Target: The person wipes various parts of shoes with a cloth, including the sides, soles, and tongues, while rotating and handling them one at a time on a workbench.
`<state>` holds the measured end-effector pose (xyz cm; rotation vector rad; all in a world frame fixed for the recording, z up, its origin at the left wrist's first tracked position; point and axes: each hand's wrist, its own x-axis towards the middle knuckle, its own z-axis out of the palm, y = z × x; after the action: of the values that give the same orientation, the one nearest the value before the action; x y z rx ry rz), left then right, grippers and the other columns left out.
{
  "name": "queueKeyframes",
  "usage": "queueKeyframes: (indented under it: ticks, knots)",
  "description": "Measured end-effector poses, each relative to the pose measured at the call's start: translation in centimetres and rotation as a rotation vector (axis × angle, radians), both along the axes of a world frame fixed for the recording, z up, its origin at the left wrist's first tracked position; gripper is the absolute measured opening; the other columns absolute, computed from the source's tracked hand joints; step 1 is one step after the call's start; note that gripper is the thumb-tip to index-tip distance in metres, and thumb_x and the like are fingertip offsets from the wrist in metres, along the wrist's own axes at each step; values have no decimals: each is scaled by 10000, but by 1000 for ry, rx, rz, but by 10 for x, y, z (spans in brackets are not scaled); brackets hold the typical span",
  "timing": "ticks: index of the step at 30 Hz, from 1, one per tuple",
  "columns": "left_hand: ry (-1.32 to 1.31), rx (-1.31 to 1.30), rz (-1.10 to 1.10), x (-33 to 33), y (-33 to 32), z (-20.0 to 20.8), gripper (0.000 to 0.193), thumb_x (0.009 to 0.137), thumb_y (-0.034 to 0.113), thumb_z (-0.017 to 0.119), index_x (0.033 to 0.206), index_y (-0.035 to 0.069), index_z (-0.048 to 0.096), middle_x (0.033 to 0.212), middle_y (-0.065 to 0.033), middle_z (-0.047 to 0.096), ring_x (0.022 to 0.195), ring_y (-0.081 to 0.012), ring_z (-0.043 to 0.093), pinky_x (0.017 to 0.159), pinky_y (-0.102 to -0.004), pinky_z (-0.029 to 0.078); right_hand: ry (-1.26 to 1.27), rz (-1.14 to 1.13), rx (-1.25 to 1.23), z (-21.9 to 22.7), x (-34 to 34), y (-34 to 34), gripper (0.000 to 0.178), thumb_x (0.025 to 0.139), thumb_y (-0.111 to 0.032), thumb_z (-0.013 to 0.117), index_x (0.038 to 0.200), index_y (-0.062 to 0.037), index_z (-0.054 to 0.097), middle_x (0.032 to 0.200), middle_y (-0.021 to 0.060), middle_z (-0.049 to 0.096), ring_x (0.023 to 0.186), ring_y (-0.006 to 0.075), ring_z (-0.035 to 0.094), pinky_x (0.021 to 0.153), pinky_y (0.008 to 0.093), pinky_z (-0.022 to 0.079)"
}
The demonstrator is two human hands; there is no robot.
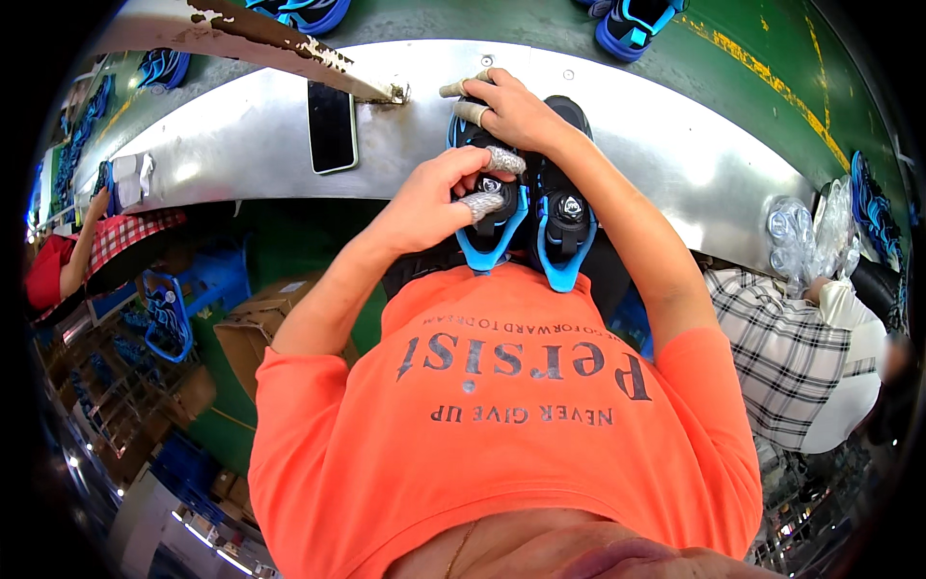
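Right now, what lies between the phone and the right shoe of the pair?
In the head view, the left shoe, with the left hand and right hand at it, lies between the right shoe and the phone, plus metal bench.

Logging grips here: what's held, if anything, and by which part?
The left-side shoe: left hand around its dial; right hand at its toe, grip unclear.
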<state>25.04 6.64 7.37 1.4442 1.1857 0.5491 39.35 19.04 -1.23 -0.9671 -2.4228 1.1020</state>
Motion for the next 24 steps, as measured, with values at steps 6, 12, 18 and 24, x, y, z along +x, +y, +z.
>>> queueKeyframes:
  ticks: [6, 12, 18, 24]
  knots:
    - [159, 224, 162, 18, -11, 8, 353, 787, 103, 695, 1113, 25, 582, 890, -19, 480, 770, -136, 417, 733, -241, 391, -39, -28, -10, 2, 1, -3, 350, 936, -304, 564, 1267, -191, 582, 1103, 211, 517, 1077, 373, 502, 924, 410, 426]
    - [-8, 73, 72, -1, -11, 3, 410, 749, 72, 671, 1138, 16, 555, 1046, -103, 503, 885, -224, 518, 782, -318, 438, -25, -9, 16, -2, 1, -2, 351, 939, -307, 562, 1266, -184, 581, 1138, 213, 513, 1089, 377, 508, 929, 416, 425]
    - [150, 230, 220, 16, -12, -4, 336, 766, 144, 720, 1037, 3, 580, 903, -47, 489, 763, -154, 451, 736, -251, 408, -40, -8, 18, -2, 2, -2, 349, 938, -305, 563, 1257, -166, 583, 1096, 194, 518, 1054, 365, 520, 909, 404, 432]
    - [-47, 64, -39, -7, 0, -6, 417, 825, 152, 696, 1223, 74, 601, 897, 10, 516, 811, -124, 424, 768, -247, 399, -39, -4, 2, 1, 5, 0, 348, 935, -299, 567, 1253, -159, 585, 1078, 187, 523, 1042, 352, 525, 890, 395, 437]
